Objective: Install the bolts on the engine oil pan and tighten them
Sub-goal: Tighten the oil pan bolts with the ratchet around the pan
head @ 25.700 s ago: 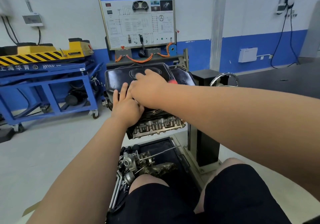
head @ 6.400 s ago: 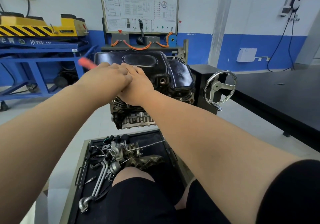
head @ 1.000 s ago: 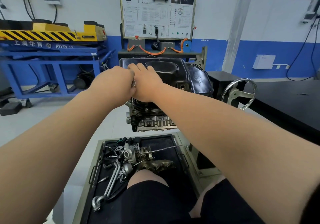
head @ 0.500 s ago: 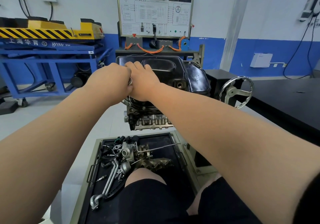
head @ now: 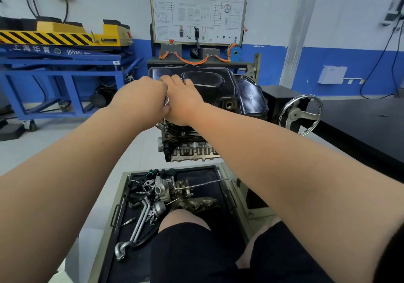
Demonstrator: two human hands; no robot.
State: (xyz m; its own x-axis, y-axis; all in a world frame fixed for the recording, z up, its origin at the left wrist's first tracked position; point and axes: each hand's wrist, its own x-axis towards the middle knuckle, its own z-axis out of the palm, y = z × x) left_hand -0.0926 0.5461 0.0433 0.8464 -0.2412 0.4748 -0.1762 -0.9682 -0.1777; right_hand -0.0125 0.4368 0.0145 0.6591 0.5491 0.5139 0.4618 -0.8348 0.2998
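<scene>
Your hands have barely shifted: left hand (head: 140, 99) fisted round a silvery metal tool (head: 167, 101), right hand (head: 182, 102) flat on the glossy black pressed-metal oil pan (head: 220, 88) atop the engine (head: 192, 150), so tightening here likely continues.

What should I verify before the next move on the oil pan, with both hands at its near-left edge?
1. Oil pan seated: ok, it sits level on the engine block.
2. Left hand grip: ok, fingers curl round a silver tool.
3. Right hand steadying: ok, fingers rest on the pan.
4. Tool on a bolt head: cannot tell, the hands hide it.
5. Drain hole plugged: not ok, it looks open.
6. Remaining rim bolts fitted: cannot tell, too small to see.
</scene>
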